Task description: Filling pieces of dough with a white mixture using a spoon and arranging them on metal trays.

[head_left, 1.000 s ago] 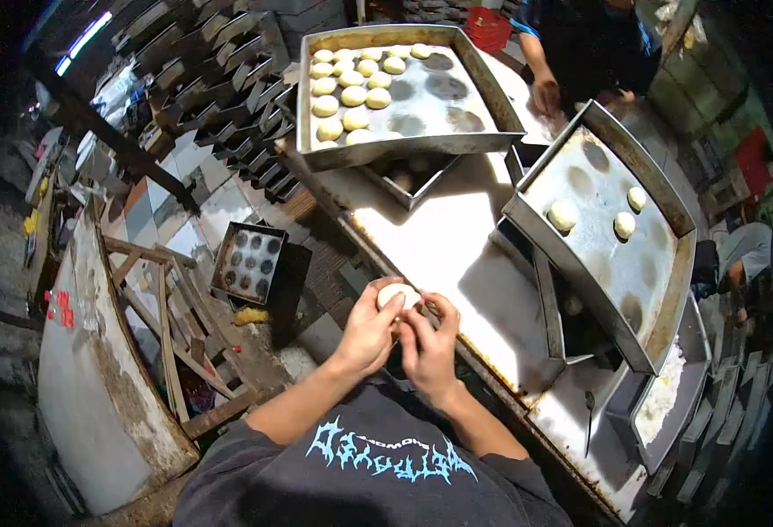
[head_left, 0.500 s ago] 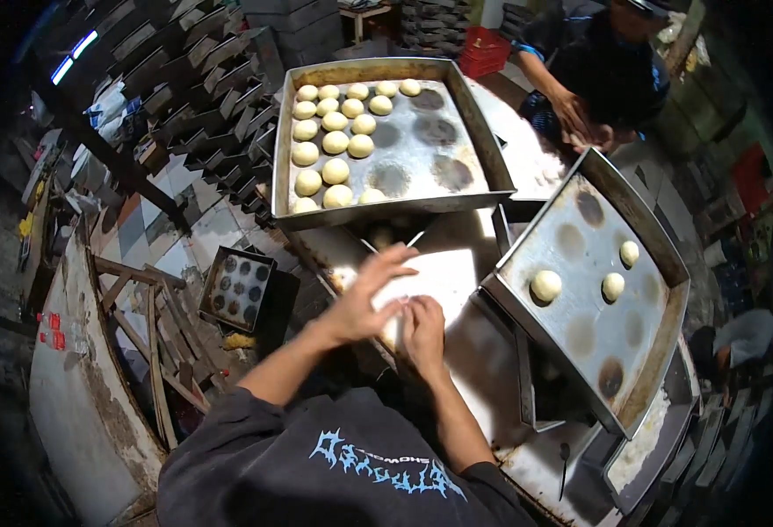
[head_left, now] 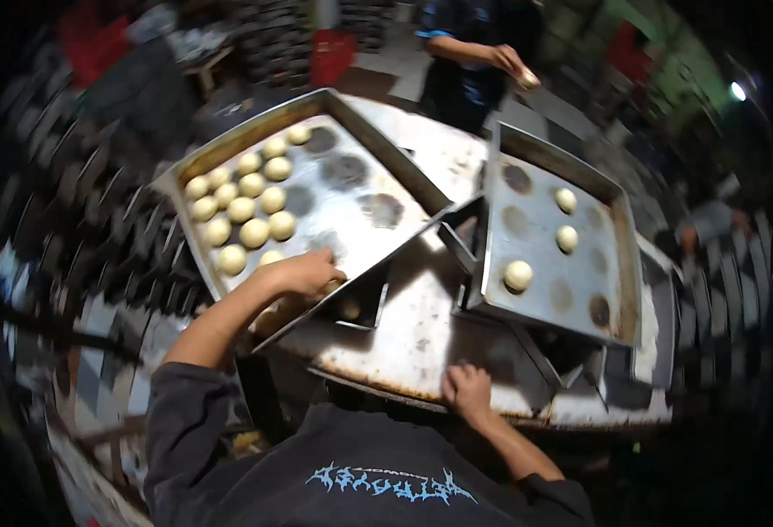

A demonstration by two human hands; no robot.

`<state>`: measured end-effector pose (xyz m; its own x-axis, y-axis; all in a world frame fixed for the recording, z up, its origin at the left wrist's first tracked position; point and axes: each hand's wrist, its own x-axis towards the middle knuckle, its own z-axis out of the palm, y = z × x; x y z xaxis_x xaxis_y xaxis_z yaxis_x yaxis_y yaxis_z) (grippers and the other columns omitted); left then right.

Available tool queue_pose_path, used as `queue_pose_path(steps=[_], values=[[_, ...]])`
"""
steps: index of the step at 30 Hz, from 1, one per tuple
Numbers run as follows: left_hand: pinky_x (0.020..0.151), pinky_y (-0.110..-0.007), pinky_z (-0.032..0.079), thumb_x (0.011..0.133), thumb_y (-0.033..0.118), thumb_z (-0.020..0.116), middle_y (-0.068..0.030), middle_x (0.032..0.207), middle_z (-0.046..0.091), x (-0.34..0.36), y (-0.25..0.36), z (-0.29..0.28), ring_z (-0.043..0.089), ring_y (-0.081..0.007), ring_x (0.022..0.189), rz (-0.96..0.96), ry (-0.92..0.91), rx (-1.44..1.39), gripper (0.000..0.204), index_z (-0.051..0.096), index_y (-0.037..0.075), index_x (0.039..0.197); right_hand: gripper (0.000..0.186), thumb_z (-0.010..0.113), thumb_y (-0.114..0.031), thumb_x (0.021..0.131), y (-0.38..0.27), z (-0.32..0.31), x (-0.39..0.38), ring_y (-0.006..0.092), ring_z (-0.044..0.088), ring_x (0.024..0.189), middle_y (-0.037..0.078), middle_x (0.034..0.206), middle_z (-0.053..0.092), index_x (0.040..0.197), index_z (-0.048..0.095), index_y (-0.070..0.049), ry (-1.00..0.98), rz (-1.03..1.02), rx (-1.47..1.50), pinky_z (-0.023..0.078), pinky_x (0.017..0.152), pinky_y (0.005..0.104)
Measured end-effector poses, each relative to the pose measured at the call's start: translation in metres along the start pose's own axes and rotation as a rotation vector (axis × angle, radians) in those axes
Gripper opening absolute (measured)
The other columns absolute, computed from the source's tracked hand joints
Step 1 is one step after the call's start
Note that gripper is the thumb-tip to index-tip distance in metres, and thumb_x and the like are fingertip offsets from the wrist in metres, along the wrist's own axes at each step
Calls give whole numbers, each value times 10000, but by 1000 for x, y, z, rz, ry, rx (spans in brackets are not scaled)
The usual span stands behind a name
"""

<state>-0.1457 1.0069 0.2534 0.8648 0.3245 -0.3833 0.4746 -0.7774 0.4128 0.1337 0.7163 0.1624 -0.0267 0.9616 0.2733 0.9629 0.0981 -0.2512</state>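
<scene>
My left hand (head_left: 303, 274) reaches over the near side of the left metal tray (head_left: 395, 158), its fingers closed around a small dough ball (head_left: 335, 285) low by the tray's wall. The ball is mostly hidden by the fingers. Round pale dough balls (head_left: 241, 209) stand in rows along that tray's left side, and my forearm covers some near ones. On the floured worktable (head_left: 413, 342), close to its front edge, rests my right hand (head_left: 467, 387) with curled fingers. Whatever may be under that palm is out of sight.
A second metal tray (head_left: 536, 220) on the right, propped on other tins, holds three dough balls (head_left: 517, 276). Across the table a co-worker's hand (head_left: 511, 63) holds a small pale piece. A red crate (head_left: 331, 54) stands behind. Flour lies in a bin (head_left: 647, 351) at right.
My left hand has left the table and moved over the left tray. My right hand stays on the table, now apart from it. The view has turned, and the co-worker's hand is raised.
</scene>
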Motion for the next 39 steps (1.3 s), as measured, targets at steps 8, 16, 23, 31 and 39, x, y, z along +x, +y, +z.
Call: queue_pose_path(steps=[8,16,23,31,39], values=[[755,-303,460,738,105,615,-127,916,566,0,11,-33,563,-211,860,-43,229,-421,283,541,0,991,298,592,-190,775,-28,-96,28,233,559,926,129,944,586,1014,550,-17,-813,144,879,450,800,324],[914,-371,427,692,188,531,-299,1223,431,-83,137,-8,526,-320,1041,346,999,-1812,582,394,-73,1193,282,619,-183,769,135,-215,115,263,540,871,153,916,503,947,552,24,-129,347,44,446,742,319],[889,-343,465,717,54,625,-180,1081,552,-24,290,139,559,-274,983,-21,948,-2198,502,446,-45,1176,332,617,-297,790,156,-200,124,357,569,735,222,793,589,832,598,33,13,59,92,458,702,416],[852,-273,450,844,68,561,-107,1041,586,85,367,159,572,-170,934,-212,937,-1782,373,471,-31,1192,189,594,-196,792,96,-208,67,354,570,731,179,787,580,805,574,-8,409,-19,384,452,640,447],[833,-339,470,688,78,471,-237,1319,386,61,476,197,465,-298,1152,110,215,-2249,608,364,-111,1256,141,554,-159,842,146,-136,-112,230,566,677,113,801,584,849,582,-21,296,740,1249,443,617,356]])
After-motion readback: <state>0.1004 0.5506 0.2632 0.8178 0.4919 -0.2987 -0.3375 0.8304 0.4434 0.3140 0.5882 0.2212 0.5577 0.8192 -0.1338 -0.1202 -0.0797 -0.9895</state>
